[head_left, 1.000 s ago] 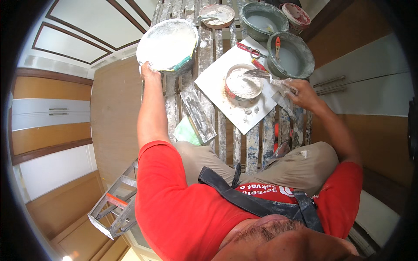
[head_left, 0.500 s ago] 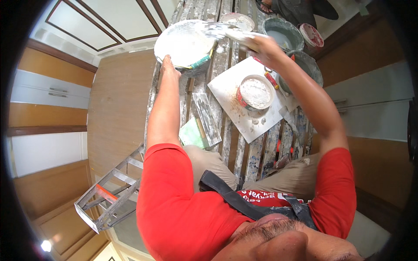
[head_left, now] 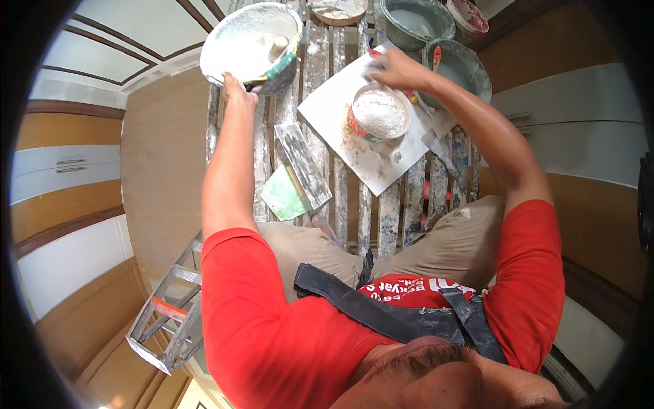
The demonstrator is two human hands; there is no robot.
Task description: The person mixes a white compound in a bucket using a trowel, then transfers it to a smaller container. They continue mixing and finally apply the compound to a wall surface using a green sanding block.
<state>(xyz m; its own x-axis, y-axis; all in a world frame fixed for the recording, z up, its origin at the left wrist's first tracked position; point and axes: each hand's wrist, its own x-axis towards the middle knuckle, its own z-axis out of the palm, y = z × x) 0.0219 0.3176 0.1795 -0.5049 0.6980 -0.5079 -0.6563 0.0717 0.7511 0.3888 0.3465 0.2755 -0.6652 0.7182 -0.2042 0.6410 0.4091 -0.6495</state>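
My left hand (head_left: 238, 90) is closed on the near rim of a wide bucket (head_left: 285, 71) with white paste or powder inside. A short, stubby handle (head_left: 278, 46) stands up in the white stuff. My right hand (head_left: 396, 71) is at the far rim of a small round tub (head_left: 351, 123) heaped with white powder (head_left: 379, 113). Its fingers are curled and partly blurred, so whether they grip the rim cannot be told. Under the tub lies a white square board (head_left: 381, 170). A small red piece (head_left: 374, 52) shows beside my right fingers.
A paint-spattered slatted bench (head_left: 388, 221) carries everything. Nearby lie a flat trowel (head_left: 303, 163), a green pad (head_left: 283, 196) and a scraper (head_left: 438, 146). Dark green buckets (head_left: 417, 42), (head_left: 487, 85) and a red-white tub (head_left: 470, 17) stand far right. A stepladder (head_left: 167, 310) is at left.
My right hand has let go of the white-coated tool it held over the bucket and come down to the small tub. A handle now shows in the bucket, which my left hand still holds.
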